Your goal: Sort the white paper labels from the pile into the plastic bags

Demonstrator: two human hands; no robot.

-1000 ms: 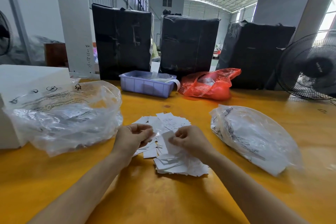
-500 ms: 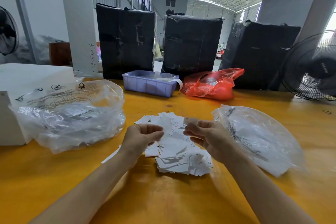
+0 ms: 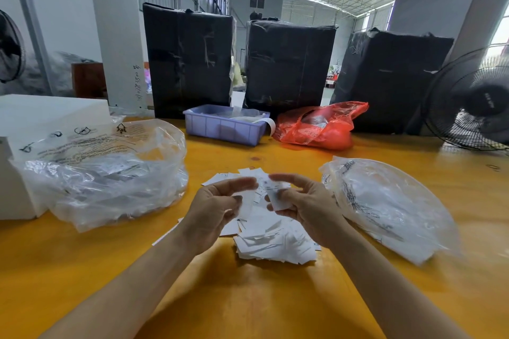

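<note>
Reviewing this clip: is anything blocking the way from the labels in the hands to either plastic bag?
Nothing visible does. The left hand and right hand each hold a label above the pile; bare tabletop separates them from the left bag and right bag.

Desk [image 3: 248, 311] glossy orange-yellow; paper labels [image 3: 275, 245] white with small black print; two plastic bags clear, the left [image 3: 110, 181] and right [image 3: 385, 201] both black-lettered; crate [image 3: 220, 129] lavender; carrier bag [image 3: 316, 129] red; three wrapped bales [image 3: 190, 58] black.
</note>
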